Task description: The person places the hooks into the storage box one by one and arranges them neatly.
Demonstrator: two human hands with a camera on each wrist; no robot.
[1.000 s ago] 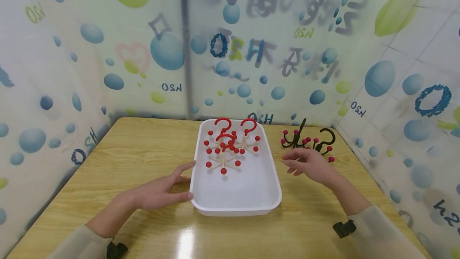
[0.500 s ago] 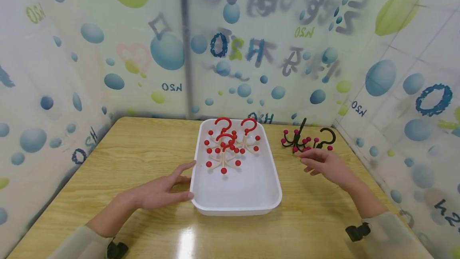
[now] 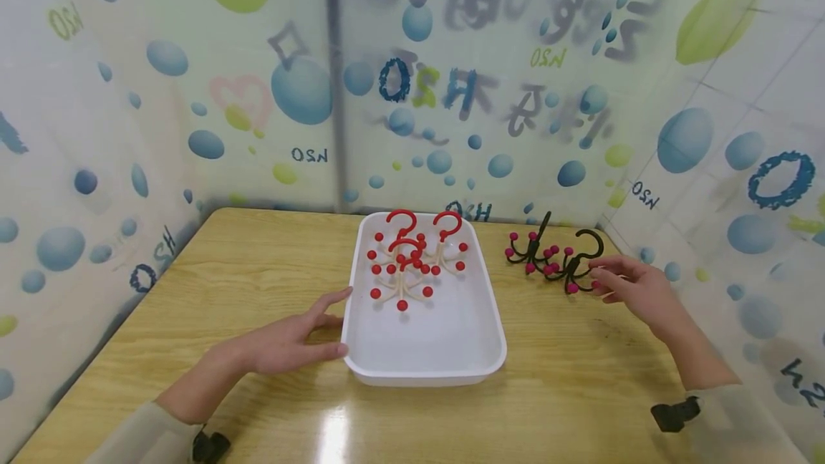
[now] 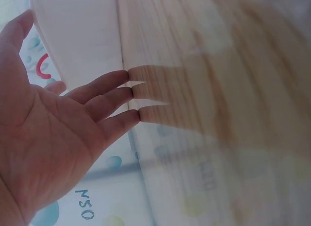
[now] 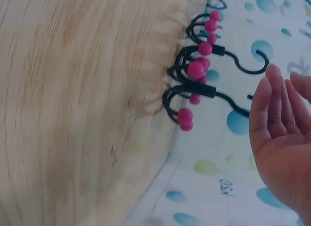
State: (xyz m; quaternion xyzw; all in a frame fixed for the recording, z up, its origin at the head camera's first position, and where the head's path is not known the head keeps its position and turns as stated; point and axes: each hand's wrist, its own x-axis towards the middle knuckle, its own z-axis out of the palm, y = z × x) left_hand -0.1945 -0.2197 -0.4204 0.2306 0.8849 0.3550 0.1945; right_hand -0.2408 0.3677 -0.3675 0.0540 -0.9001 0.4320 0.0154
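Note:
My right hand [image 3: 638,296] hovers at the right side of a black claw-shaped hanger hook [image 3: 571,268] with pink ball tips. Its fingertips overlap that hook in the head view. From the right wrist, the fingers are extended and partly hide the curved top of the nearer hook [image 5: 201,91]. A second black hook [image 3: 532,248] stands just left of it, upright on its prongs. My left hand [image 3: 290,342] is spread against the left side of a white tray [image 3: 445,342], thumb and index finger at the rim. Inside are three cream claw hooks [image 3: 402,279] with red tops and balls.
A light wooden table [image 3: 271,256] carries everything. Printed curtain-like walls [image 3: 271,177] with blue and green drops close in the back and both sides. Both black hooks stand near the table's back right corner, close to the wall.
My right hand has moved right, from between the tray and the black hooks to the far side of the right-hand hook, uncovering its prongs. My left hand and the tray stay put.

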